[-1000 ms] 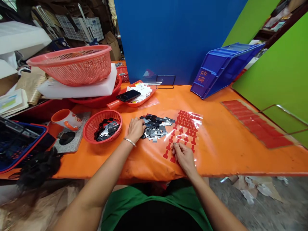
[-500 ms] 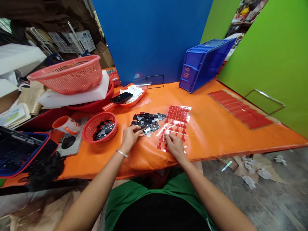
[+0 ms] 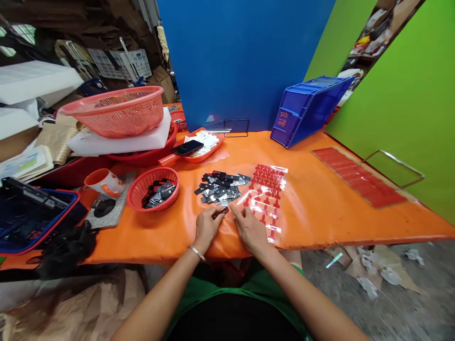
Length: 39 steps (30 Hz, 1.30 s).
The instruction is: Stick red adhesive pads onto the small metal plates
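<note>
My left hand (image 3: 207, 228), with a bracelet at the wrist, pinches a small dark metal piece (image 3: 221, 212) just in front of a loose pile of black and silver pieces (image 3: 222, 185). Close beside it, my right hand (image 3: 250, 228) points its fingers toward that piece; whether something tiny is between them is too small to tell. A clear sheet with red T-shaped stickers (image 3: 266, 182) lies to the right of the pile, its near left part beside my right hand. More dark pieces fill a round red basket (image 3: 131, 194) on the left.
A phone (image 3: 187, 148) rests on a red scoop (image 3: 209, 152) of paper scraps. Farther left are a mug (image 3: 103, 182), stacked pink baskets (image 3: 117, 111) and a blue bin (image 3: 67, 213). A blue crate (image 3: 302, 113) leans at the back; a red strip sheet (image 3: 359, 175) lies right.
My left hand has moved right and nearer the table edge, now with a dark piece. My right hand has left the sticker sheet and come in beside it. The camera view has shifted.
</note>
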Tool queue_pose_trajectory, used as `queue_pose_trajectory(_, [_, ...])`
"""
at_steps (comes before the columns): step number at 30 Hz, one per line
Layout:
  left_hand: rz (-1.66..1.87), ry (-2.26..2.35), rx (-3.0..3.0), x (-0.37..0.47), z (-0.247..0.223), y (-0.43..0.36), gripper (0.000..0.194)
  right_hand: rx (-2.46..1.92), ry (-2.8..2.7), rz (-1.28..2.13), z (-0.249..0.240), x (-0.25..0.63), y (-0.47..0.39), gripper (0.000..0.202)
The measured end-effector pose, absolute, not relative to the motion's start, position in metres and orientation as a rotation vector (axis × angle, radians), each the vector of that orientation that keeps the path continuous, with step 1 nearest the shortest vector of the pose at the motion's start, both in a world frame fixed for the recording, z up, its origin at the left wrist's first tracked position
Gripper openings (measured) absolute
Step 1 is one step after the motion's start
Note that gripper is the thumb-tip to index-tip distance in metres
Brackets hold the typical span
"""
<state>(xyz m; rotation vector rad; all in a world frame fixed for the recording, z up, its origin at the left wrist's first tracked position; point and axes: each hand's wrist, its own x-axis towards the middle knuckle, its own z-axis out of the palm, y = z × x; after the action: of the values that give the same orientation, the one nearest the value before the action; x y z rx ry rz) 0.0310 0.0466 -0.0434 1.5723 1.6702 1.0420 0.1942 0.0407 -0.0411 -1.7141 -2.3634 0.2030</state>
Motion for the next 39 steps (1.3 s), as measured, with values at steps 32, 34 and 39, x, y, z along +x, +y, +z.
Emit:
queue_pose_trajectory(32, [0.936,1.174,0.671,0.085,-0.010,0.083,0.043,-1.830,-1.650,0.552,-0.048,0.323,0.156,0.007])
queue_pose_trajectory(34, [0.932,1.141,0.672,0.096,-0.012,0.095,0.038,-1.861,-1.664,0.547,-0.047,0.321,0.159,0.005])
queue_pose_trajectory(39, [0.928,1.119,0.715,0.125,-0.015,0.131,0.019,-1.953,-1.712,0.588,-0.041,0.322,0.168,0.005])
